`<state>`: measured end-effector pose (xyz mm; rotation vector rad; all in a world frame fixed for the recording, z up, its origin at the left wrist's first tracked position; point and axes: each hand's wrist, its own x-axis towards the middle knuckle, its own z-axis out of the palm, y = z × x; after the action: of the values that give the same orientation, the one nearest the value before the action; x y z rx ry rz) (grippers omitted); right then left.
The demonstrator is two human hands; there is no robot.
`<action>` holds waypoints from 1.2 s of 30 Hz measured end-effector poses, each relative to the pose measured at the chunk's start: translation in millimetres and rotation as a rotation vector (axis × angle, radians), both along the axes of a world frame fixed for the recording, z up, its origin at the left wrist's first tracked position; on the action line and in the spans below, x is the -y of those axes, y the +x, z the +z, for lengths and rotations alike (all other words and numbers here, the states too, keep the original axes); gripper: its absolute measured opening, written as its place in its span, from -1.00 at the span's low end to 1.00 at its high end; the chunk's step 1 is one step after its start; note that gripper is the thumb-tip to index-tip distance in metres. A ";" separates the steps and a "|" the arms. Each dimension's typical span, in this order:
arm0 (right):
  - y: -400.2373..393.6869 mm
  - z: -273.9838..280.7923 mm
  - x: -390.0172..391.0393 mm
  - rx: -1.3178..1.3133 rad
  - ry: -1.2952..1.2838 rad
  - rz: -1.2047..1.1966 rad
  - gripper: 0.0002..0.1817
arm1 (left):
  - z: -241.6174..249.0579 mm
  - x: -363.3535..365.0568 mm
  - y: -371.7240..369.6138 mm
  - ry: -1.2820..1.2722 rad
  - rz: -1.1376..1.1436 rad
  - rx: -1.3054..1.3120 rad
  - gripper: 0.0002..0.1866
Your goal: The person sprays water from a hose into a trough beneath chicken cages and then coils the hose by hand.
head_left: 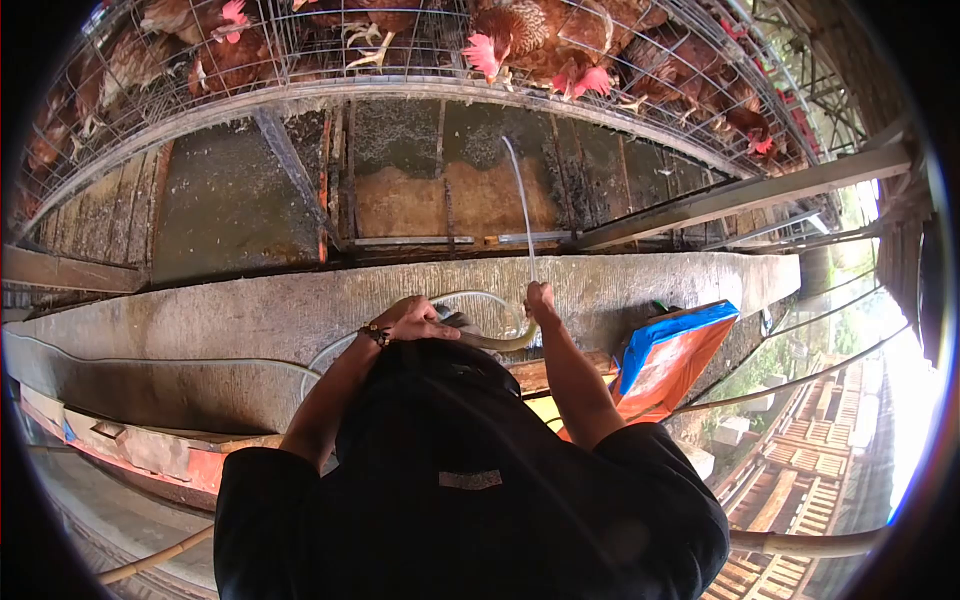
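My right hand (541, 303) is closed around the end of a hose (510, 343), ahead of my body. A thin stream of water (523, 200) shoots forward from it onto the wet floor under the cages. Close to my waist, my left hand (418, 322) has its fingers curled where a bend of the same hose meets them; its grip is partly hidden. A dark bracelet (376, 334) circles my left wrist. The hose loops in front of me and trails left along the concrete ledge (220, 322).
Brown hens (540, 40) stand in wire cages (400, 80) across the top. Below them lies a murky, wet trough floor (230, 200). A wooden beam (750, 197) slants at right. Beside my right arm is a blue and orange tarp-covered object (675, 360). Bamboo slats (800, 470) lie lower right.
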<state>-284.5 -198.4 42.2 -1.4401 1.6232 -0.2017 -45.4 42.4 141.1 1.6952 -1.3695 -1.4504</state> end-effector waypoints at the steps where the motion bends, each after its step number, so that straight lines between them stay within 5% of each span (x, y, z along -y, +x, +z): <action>1: 1.3 1.9 0.7 -0.003 0.001 -0.006 -0.60 | -0.4 0.0 0.1 -0.003 0.002 0.000 -0.28; 26: -11.0 -14.1 -9.7 0.093 0.143 -0.058 -0.78 | -14.8 3.1 3.7 -0.011 -0.005 0.009 -0.29; 36: 7.9 -0.1 0.6 -0.055 0.064 -0.067 -0.65 | 2.2 1.3 5.7 -0.012 0.024 -0.012 -0.29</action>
<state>-276.6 -199.0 42.2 -1.3542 1.7094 -0.1483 -39.7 41.1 143.3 1.6867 -1.3442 -1.4346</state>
